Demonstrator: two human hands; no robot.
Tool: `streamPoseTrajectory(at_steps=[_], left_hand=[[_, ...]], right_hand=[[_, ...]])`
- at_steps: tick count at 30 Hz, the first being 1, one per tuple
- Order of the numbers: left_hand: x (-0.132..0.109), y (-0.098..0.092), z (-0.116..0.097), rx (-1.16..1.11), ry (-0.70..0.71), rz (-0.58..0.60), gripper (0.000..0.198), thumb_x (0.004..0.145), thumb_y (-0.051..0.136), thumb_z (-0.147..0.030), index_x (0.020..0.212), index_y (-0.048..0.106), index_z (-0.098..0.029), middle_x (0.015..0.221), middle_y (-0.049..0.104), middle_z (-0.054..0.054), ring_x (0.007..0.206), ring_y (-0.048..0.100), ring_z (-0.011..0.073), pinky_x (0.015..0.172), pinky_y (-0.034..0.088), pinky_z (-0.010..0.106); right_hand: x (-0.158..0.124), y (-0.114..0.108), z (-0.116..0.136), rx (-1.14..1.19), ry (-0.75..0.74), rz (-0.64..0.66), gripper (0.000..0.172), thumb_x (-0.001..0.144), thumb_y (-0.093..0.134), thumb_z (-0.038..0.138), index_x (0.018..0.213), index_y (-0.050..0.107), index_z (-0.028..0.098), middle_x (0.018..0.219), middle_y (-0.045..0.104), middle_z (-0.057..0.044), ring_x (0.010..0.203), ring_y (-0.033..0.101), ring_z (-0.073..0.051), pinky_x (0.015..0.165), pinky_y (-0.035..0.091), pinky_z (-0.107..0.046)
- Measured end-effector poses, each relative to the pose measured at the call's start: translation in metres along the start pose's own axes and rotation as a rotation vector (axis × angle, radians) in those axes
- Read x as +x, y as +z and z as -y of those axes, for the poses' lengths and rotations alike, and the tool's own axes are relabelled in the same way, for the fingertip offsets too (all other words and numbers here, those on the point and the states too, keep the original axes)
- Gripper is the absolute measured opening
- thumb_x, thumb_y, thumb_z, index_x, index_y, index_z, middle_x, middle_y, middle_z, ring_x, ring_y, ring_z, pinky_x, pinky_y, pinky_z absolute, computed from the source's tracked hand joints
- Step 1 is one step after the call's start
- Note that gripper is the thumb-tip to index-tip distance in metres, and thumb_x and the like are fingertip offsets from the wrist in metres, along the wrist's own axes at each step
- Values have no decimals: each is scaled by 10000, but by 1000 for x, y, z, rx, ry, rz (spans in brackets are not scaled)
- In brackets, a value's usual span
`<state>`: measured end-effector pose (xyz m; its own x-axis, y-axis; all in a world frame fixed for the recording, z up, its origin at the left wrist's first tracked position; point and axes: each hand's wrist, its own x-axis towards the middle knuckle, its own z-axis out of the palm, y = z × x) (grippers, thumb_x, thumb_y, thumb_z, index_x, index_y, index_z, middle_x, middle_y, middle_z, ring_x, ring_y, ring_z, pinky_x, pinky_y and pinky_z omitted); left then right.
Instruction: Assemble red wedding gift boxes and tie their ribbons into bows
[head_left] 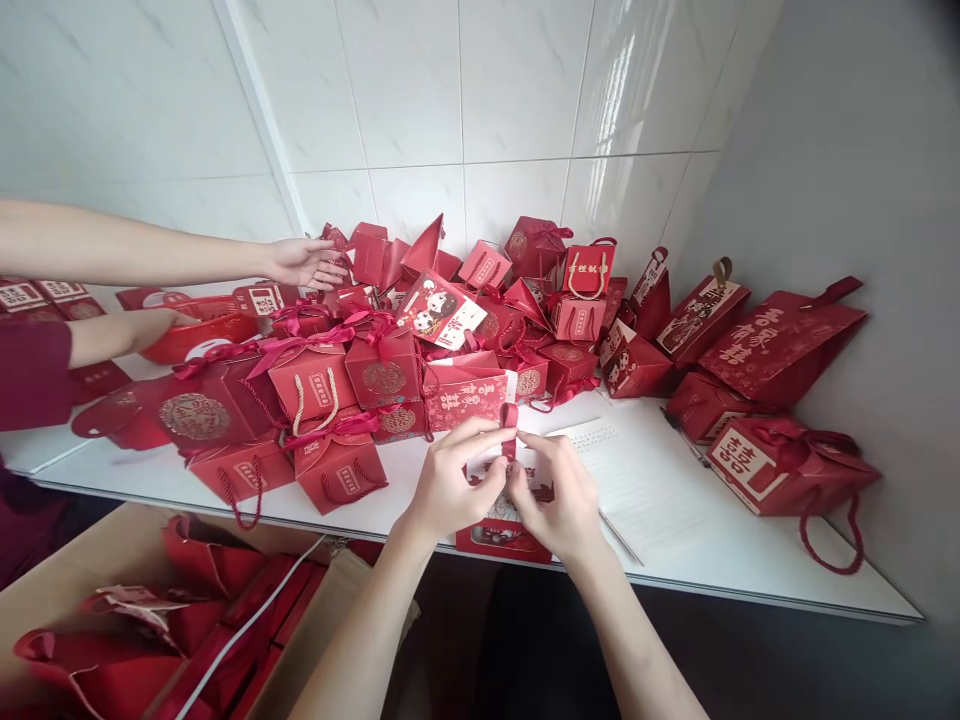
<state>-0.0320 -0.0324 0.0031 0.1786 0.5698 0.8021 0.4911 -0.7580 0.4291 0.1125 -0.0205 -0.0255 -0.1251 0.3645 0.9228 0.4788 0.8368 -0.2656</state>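
At the table's front edge stands a red gift box (504,542) with a pale printed panel, mostly covered by my hands. A red ribbon loop (509,416) rises from its top. My left hand (456,475) pinches the loop from the left, thumb and forefinger closed on it. From the other side my right hand (561,492) also grips the loop, with its fingertips close to those of my left hand. The lower end of the loop is hidden behind my fingers.
Red gift boxes (379,372) are piled behind and left. More, including a double-happiness box (757,465), stand right. A notebook (622,470) and pen (621,537) lie nearby. Another person's hand (307,262) reaches over the pile; their other hand touches a red basket (199,328). A carton (330,630) stands below.
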Motion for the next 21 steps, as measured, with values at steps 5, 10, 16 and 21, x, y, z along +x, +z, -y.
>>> streamPoseTrajectory(at_steps=[5,10,16,21], left_hand=[[0,0,-1,19,0,2,313,792,527,-90,1047,680,-189,930,669,52,819,651,145,716,553,233],[0,0,-1,21,16,-11,308,792,537,-82,1048,681,-173,952,671,56,846,646,142,751,549,229],[0,0,-1,1,17,-16,305,784,543,-69,1042,685,-149,951,665,65,840,644,137,748,544,220],[0,0,0,-42,19,-4,315,803,522,-77,1059,679,-170,948,655,62,837,638,139,728,543,227]], right_hand=[[-1,5,-3,-5,-26,-72,248,850,555,97,1080,528,187,769,563,-28,600,502,-140,544,457,-270],[-4,6,-4,25,-15,-85,210,855,559,90,1032,542,201,798,600,-38,655,541,-150,578,463,-281],[-3,4,-3,65,33,-77,182,858,554,85,981,550,220,778,588,-19,665,550,-149,581,457,-289],[0,0,5,86,107,-37,133,852,554,103,935,545,207,733,529,2,583,475,-126,518,399,-271]])
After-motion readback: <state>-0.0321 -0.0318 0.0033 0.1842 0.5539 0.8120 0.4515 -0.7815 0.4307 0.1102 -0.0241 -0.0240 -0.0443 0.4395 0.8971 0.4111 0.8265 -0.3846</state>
